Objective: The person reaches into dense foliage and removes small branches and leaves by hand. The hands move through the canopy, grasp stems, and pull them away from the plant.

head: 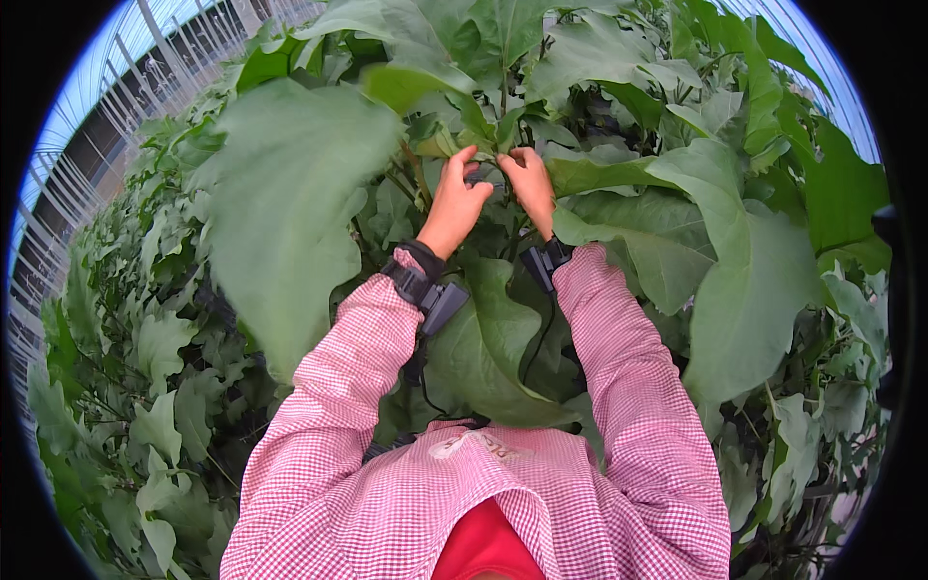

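Observation:
Both hands are in among the large leaves of an eggplant-like plant, near its upright stem. My left hand is left of the stem. Its thumb and fingers are apart, with the fingertips close to a small pale leaf. On the other side, my right hand has its thumb and fingertips bent together at the stem. Whether something small is pinched there cannot be made out. A broad leaf hangs between my forearms, below the hands.
A big blurred leaf stands left of my left arm, and a drooping leaf borders my right arm. Wrist-worn devices with cables sit on both cuffs. Dense foliage fills both sides. Poles rise at the upper left.

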The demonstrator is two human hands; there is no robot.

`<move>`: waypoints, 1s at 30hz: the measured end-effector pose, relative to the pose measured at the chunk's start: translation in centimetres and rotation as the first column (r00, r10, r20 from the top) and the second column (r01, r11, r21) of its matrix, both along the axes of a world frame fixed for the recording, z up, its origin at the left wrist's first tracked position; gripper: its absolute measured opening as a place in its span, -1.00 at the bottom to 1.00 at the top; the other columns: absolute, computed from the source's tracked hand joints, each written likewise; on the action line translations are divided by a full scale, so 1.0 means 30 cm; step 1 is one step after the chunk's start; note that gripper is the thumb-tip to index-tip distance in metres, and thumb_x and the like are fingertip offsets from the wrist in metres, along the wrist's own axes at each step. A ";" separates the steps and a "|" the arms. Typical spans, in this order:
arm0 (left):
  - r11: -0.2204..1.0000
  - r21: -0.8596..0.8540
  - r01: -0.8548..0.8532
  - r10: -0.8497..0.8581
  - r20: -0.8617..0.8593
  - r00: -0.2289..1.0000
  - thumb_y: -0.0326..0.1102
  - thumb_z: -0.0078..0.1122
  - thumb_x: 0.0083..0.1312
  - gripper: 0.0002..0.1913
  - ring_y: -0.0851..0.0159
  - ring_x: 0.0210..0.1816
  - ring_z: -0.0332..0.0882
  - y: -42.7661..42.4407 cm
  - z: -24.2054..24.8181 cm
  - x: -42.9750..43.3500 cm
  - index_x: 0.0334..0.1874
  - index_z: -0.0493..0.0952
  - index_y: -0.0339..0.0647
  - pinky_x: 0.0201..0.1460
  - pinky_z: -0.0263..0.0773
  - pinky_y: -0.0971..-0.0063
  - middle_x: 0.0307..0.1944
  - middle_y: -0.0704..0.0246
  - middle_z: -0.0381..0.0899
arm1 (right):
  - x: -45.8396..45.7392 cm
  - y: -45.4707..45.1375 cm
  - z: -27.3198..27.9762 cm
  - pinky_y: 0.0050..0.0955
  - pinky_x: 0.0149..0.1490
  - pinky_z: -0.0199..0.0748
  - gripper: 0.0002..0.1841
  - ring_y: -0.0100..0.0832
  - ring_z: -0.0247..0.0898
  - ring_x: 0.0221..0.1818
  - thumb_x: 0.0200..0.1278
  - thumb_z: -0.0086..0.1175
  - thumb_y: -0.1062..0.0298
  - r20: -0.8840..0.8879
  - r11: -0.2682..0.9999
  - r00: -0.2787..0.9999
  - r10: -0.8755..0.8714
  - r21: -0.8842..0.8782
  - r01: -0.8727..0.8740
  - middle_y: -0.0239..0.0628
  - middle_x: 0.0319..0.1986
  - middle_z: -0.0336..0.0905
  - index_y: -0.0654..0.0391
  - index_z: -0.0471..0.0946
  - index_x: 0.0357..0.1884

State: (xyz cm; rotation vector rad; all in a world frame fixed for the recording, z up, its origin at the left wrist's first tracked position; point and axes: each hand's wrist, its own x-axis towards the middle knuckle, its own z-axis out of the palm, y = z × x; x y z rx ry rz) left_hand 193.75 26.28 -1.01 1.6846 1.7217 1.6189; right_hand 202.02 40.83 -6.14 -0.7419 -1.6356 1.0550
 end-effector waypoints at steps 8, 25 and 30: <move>0.990 -0.031 0.139 -0.142 -0.320 0.937 -0.37 0.08 0.24 -0.38 0.11 0.39 0.23 -0.071 -0.082 0.043 0.40 0.25 -0.19 0.42 0.15 0.27 0.39 0.15 0.24 | 0.017 -0.009 0.021 -0.15 0.04 0.36 -0.35 0.03 0.40 -0.07 0.17 0.21 -0.17 -0.014 0.973 0.983 -0.184 0.139 0.184 0.08 -0.17 0.46 0.37 0.56 -0.12; 0.991 0.122 -0.050 -0.027 0.561 0.827 -0.32 0.09 0.36 -0.67 0.39 -0.17 0.58 -0.286 -0.093 -0.253 0.11 0.48 -0.31 -0.15 0.45 0.51 -0.11 0.29 0.63 | 0.019 0.037 -0.060 -0.36 -0.22 0.42 -0.67 -0.32 0.41 -0.49 0.37 -0.04 0.27 -0.261 0.980 0.945 -0.199 -0.080 0.185 -0.20 -0.43 0.50 0.44 0.42 -0.13; 0.977 -0.191 -0.093 0.164 0.403 0.900 -0.12 -0.06 0.48 -0.69 0.34 -0.35 0.57 -0.131 -0.072 -0.339 -0.22 0.44 -0.29 -0.24 0.46 0.50 -0.34 0.30 0.59 | 0.100 -0.123 -0.155 -0.47 -0.09 0.48 -0.70 -0.42 0.50 -0.24 0.38 -0.06 0.34 -0.201 0.995 0.975 0.094 0.058 -0.084 -0.19 -0.32 0.55 0.35 0.45 0.00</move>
